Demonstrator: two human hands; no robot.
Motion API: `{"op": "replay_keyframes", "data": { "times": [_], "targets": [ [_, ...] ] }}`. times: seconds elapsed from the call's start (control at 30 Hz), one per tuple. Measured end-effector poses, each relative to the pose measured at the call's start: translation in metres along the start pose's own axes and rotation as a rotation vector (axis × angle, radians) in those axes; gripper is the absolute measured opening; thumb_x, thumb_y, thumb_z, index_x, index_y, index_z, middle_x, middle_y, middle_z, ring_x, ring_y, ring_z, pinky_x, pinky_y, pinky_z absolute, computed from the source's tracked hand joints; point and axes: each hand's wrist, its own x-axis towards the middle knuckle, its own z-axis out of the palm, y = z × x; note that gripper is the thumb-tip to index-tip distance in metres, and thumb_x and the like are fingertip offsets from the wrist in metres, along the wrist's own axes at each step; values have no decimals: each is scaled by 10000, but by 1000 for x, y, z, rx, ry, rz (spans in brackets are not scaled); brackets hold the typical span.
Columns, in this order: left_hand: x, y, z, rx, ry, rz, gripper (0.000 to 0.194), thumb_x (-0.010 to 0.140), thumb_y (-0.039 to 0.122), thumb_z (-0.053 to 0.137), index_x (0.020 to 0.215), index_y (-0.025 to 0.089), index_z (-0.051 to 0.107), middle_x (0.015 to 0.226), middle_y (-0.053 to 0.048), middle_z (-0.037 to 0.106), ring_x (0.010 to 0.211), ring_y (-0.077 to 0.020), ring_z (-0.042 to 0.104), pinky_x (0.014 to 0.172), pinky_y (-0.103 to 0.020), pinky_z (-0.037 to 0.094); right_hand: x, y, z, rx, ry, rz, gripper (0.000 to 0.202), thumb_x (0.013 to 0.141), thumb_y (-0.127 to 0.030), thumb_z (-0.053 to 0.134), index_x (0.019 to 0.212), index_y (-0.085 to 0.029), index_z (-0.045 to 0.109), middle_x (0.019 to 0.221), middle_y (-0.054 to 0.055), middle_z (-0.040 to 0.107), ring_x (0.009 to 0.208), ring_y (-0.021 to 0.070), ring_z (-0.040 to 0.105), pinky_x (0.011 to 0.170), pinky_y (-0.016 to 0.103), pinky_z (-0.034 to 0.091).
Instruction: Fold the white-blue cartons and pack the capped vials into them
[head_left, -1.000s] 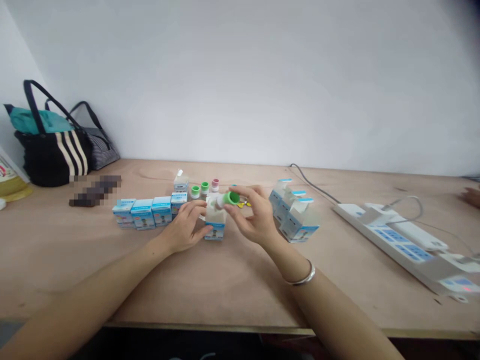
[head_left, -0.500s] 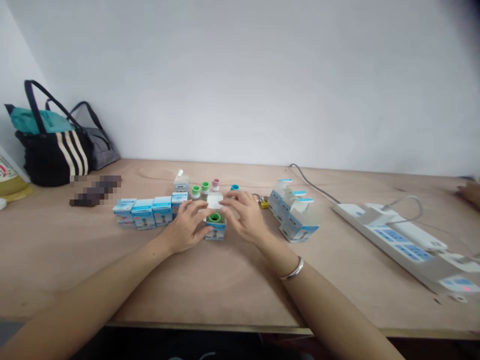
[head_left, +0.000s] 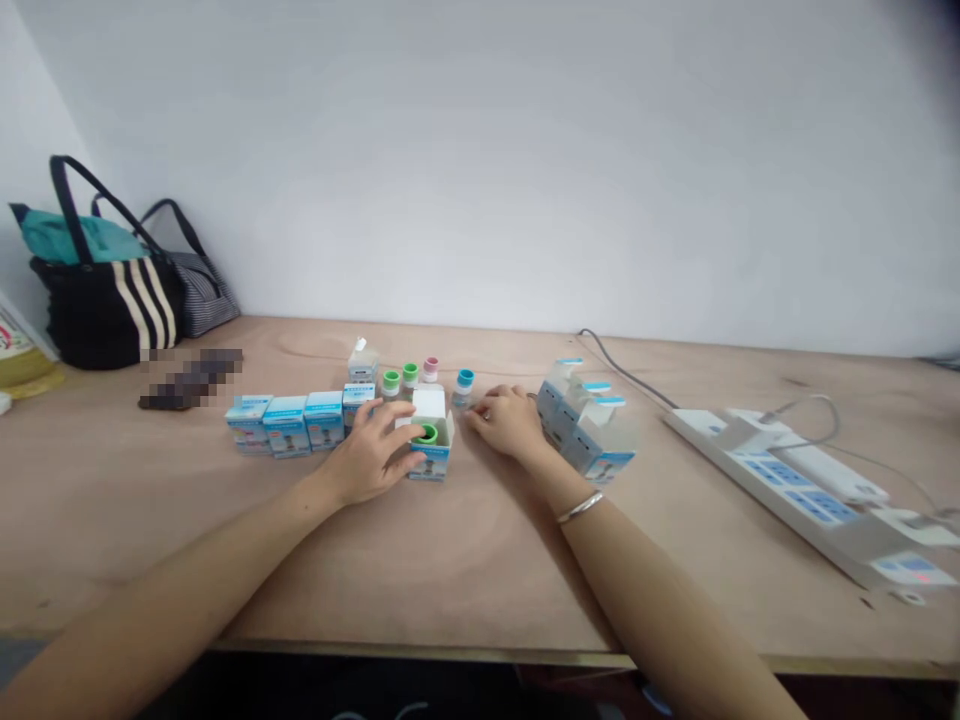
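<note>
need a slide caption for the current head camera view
Left hand touching an open box holding a green-topped bottle; right hand near a blue-topped bottle.

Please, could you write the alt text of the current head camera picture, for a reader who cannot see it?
A person's left hand touches an open box with a green-topped bottle inside, while the right hand is near a blue-topped bottle. On the wooden table, closed boxes stand in a row at left and open boxes at right.

Blue-and-white carton [head_left: 429, 465], green cap [head_left: 429, 441], pink cap [head_left: 430, 365], white-striped black bag [head_left: 84, 318]
</note>
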Motion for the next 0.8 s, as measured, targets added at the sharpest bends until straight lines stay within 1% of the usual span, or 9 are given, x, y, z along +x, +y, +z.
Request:
{"op": "replay_keyframes", "data": {
  "times": [0.07, 0.17, 0.23, 0.37, 0.47, 0.53, 0.6, 0.7, 0.8],
  "targets": [
    [0, 1, 0, -2, 6, 3, 231, 861, 335, 516, 1033, 200, 591, 1181, -112, 547, 1109, -222, 518, 1031, -449, 297, -3, -2, 0, 52, -52, -17, 245, 755, -416, 608, 722, -191, 695, 856, 85, 657, 903, 225, 549, 825, 347, 381],
    [0, 1, 0, -12, 27, 15, 227, 857, 324, 526, 1040, 206, 588, 1186, -108, 556, 1114, -220, 517, 1029, -442, 317, -8, -5, 0, 121, -105, -19, 222, 742, -381, 613, 651, -182, 650, 720, 52, 650, 730, 179, 581, 685, 279, 406],
    [0, 1, 0, -24, 32, 25, 225, 852, 323, 533, 1039, 209, 583, 1181, -103, 566, 1122, -222, 514, 1029, -439, 332, -10, -7, 0, 141, -111, -22, 197, 738, -322, 611, 603, -178, 612, 659, 42, 637, 642, 166, 577, 612, 263, 396],
    [2, 0, 0, -63, 38, 55, 236, 848, 316, 539, 1049, 196, 568, 1157, -104, 580, 1145, -230, 502, 1023, -437, 360, -10, -9, -9, 192, -79, -33, 186, 765, -249, 559, 594, -175, 551, 627, 49, 621, 618, 170, 574, 591, 267, 400],
    [3, 0, 0, -87, 42, 56, 254, 838, 304, 550, 1066, 192, 560, 1143, -106, 583, 1145, -240, 499, 1008, -448, 382, -12, -16, -23, 394, 7, -65, 233, 874, -325, 418, 716, -183, 514, 655, 35, 611, 611, 152, 567, 597, 266, 430],
    [3, 0, 0, -93, 40, 50, 263, 830, 306, 558, 1069, 196, 561, 1140, -108, 582, 1138, -247, 501, 998, -461, 389, -15, -24, -31, 706, 130, -147, 250, 910, -385, 352, 782, -199, 460, 717, 30, 605, 644, 145, 569, 629, 279, 458],
    [3, 0, 0, -93, 35, 51, 266, 826, 308, 563, 1067, 194, 561, 1142, -110, 579, 1133, -250, 503, 993, -464, 394, -21, -35, -36, 964, 241, -250, 235, 907, -423, 373, 804, -216, 415, 812, 42, 599, 708, 149, 573, 677, 302, 475],
    [3, 0, 0, -91, 25, 53, 259, 829, 303, 558, 1059, 184, 561, 1150, -112, 572, 1134, -248, 499, 987, -453, 402, -29, -52, -37, 1008, 288, -353, 207, 891, -409, 433, 803, -223, 418, 955, 69, 591, 845, 168, 579, 763, 330, 466],
    [3, 0, 0, -93, 16, 48, 257, 829, 305, 555, 1056, 184, 562, 1158, -111, 571, 1134, -247, 502, 978, -440, 414, -33, -60, -34, 907, 237, -397, 163, 886, -356, 449, 799, -218, 453, 984, 81, 596, 927, 189, 575, 822, 353, 446]
  ]
}}
